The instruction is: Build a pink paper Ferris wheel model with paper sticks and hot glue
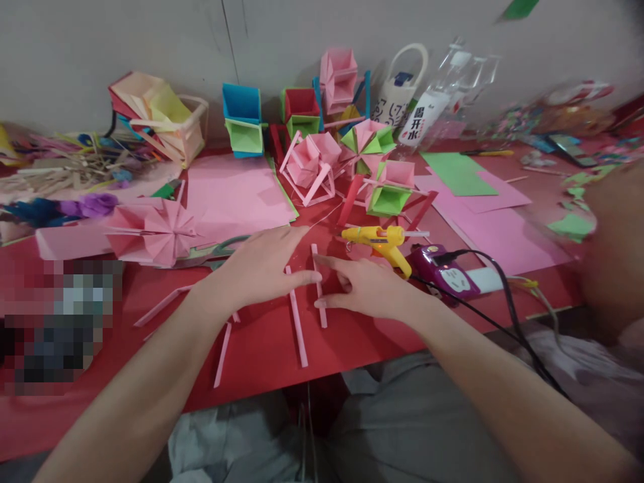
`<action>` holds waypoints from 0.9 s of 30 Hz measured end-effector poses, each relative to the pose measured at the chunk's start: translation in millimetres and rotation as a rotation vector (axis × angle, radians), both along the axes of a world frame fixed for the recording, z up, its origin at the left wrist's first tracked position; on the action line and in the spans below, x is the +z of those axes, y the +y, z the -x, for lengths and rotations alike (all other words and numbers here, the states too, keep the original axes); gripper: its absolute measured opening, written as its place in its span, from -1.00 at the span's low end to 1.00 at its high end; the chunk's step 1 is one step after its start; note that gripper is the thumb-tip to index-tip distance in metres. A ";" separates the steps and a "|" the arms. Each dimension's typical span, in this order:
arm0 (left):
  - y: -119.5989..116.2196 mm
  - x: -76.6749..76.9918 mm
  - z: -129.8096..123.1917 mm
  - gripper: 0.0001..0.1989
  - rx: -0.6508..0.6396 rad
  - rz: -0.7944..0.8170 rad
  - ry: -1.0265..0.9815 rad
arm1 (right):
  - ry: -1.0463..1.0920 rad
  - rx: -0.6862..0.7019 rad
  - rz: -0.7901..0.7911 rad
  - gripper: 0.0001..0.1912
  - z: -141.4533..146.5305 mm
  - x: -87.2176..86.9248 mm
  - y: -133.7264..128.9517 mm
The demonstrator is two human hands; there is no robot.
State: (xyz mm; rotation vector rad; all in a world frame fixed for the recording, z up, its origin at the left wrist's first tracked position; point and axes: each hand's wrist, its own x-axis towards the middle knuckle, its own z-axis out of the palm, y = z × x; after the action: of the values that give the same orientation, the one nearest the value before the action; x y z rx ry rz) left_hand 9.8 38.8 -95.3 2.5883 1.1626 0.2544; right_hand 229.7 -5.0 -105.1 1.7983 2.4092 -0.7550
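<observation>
On the red tabletop, my right hand (365,287) has its index finger and thumb on a narrow pink paper strip (322,316), its other fingers curled. My left hand (264,261) reaches flat over the table with fingers stretched out; its thumb tip is at the same strip. A second pink strip (298,329) lies just left of it, its upper end by my left thumb. Bent pink strips (222,355) lie under and beside my left forearm. Scissors (226,247) are partly hidden by my left hand. A yellow glue gun (380,240) rests beyond my right hand.
A purple power socket (443,272) with black cables sits right of the glue gun. Folded paper models (312,164), a bottle (427,111) and a white cup-shaped holder (400,94) line the back. Pink sheets (231,194) and a folded pink fan (151,231) lie left. Another person is at right.
</observation>
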 end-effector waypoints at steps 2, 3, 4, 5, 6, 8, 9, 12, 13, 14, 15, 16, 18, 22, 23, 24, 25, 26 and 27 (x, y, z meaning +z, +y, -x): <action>2.9 7.5 7.0 -0.41 0.037 -0.018 0.017 | 0.009 -0.001 0.030 -0.08 -0.6 1.8 0.4; 4.3 10.6 10.6 -0.48 0.052 -0.016 0.031 | 0.013 -0.004 0.042 -0.09 -1.0 2.7 0.3; 5.6 12.9 14.0 -0.54 0.060 -0.007 0.046 | 0.020 -0.007 0.057 -0.09 -1.6 3.6 0.0; 7.0 14.5 17.1 -0.58 0.066 0.003 0.060 | 0.028 -0.008 0.071 -0.09 -2.3 4.3 -0.5; 8.5 15.2 19.9 -0.62 0.064 0.012 0.075 | 0.036 -0.007 0.082 -0.10 -3.0 4.9 -1.3; 11.3 14.1 24.1 -0.66 0.044 0.024 0.105 | 0.053 -0.003 0.092 -0.10 -4.1 5.5 -3.5; 12.6 12.6 25.5 -0.67 0.029 0.026 0.117 | 0.060 -0.001 0.091 -0.11 -4.2 5.6 -4.7; 14.4 6.5 27.1 -0.68 -0.001 0.013 0.113 | 0.074 -0.007 0.079 -0.14 -2.3 4.5 -7.8; 13.8 4.4 27.0 -0.69 0.001 0.002 0.087 | 0.077 -0.007 0.077 -0.14 -1.2 4.1 -8.4; 12.7 2.3 26.7 -0.69 0.007 -0.011 0.053 | 0.078 -0.006 0.076 -0.15 -0.2 3.7 -8.8; 10.9 0.4 26.4 -0.70 0.014 -0.025 0.018 | 0.081 -0.001 0.079 -0.15 0.5 3.5 -8.9; 8.8 -1.4 26.0 -0.70 0.018 -0.038 -0.012 | 0.084 0.005 0.083 -0.16 0.7 3.4 -8.8; 4.1 -5.2 25.5 -0.72 0.011 -0.060 -0.045 | 0.094 0.012 0.097 -0.17 -0.4 3.8 -8.0; -2.4 -14.0 23.2 -0.73 -0.012 -0.117 -0.084 | 0.109 -0.002 0.120 -0.19 -5.2 4.5 -6.5; -3.4 -16.3 21.8 -0.73 -0.029 -0.138 -0.101 | 0.109 -0.006 0.127 -0.18 -6.0 4.3 -6.2; -4.4 -18.4 19.8 -0.73 -0.059 -0.156 -0.116 | 0.111 -0.009 0.133 -0.18 -6.6 4.0 -6.1; -5.5 -20.3 17.4 -0.72 -0.097 -0.165 -0.128 | 0.114 -0.011 0.138 -0.17 -6.9 3.6 -6.0; -6.9 -22.0 14.5 -0.71 -0.140 -0.165 -0.130 | 0.119 -0.009 0.139 -0.17 -7.0 3.2 -5.9; -8.4 -23.3 11.4 -0.70 -0.181 -0.157 -0.125 | 0.124 -0.005 0.134 -0.17 -7.0 2.8 -5.8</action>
State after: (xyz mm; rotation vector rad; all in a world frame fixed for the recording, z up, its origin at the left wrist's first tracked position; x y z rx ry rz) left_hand -1.6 30.4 -118.7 2.7458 0.8921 0.4773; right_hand 236.7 -10.8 -102.4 1.7570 2.3635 -1.0307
